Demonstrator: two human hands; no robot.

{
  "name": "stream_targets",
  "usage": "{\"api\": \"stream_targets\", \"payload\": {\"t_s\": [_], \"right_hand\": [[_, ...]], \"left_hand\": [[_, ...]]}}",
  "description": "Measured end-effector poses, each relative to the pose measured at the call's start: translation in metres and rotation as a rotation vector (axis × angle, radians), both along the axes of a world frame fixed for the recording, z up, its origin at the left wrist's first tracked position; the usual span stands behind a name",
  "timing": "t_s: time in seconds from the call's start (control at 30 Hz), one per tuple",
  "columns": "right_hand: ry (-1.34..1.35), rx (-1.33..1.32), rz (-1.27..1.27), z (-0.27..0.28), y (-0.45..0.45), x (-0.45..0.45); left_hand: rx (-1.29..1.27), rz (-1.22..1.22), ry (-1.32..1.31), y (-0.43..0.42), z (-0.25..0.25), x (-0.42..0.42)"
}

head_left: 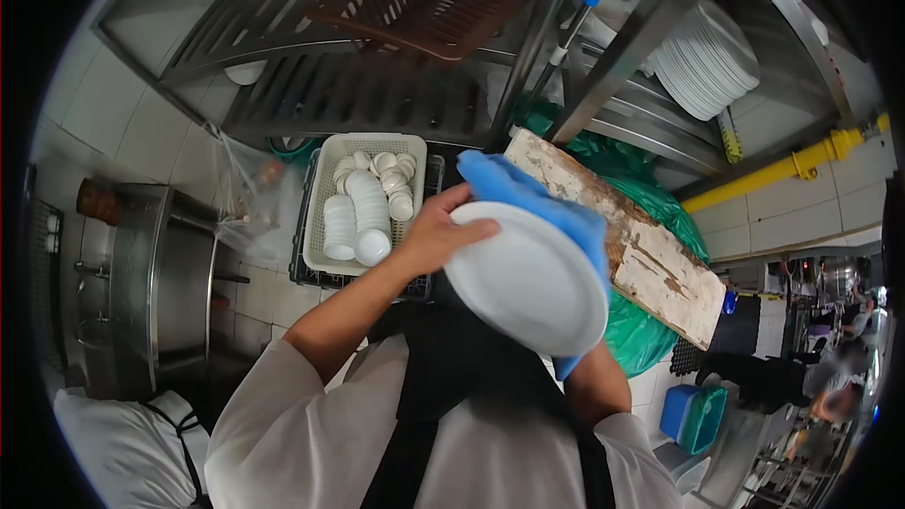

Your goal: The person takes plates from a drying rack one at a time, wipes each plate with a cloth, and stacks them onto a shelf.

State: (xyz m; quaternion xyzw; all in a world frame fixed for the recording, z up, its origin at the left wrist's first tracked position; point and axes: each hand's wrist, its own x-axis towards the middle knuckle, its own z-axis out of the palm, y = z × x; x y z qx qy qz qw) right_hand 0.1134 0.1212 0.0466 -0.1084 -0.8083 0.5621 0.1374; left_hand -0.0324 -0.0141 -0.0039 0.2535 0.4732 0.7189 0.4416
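My left hand [436,238] grips the left rim of a white oval plate [533,278], its thumb lying over the front face. The plate is tilted up in front of my black apron. Behind it, a blue cloth [537,190] shows above the upper rim and along the right side, with a bit hanging below. My right forearm [600,382] reaches up behind the plate's lower right edge. The plate and cloth hide my right hand and its fingers.
A cream basket [319,226] of small white bowls [370,212] and cups stands ahead-left. A worn board [650,259] lies over green plastic [641,330] at right. Above are a brown dish rack [424,5] and stacked plates [705,61]. Another person's sleeve [123,443] is lower left.
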Motion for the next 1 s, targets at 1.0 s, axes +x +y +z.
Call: {"api": "stream_targets", "payload": {"t_s": [1.0], "right_hand": [[-0.183, 0.442, -0.029, -0.028, -0.029, -0.008]], "left_hand": [[0.216, 0.073, 0.006, 0.019, -0.029, 0.019]]}}
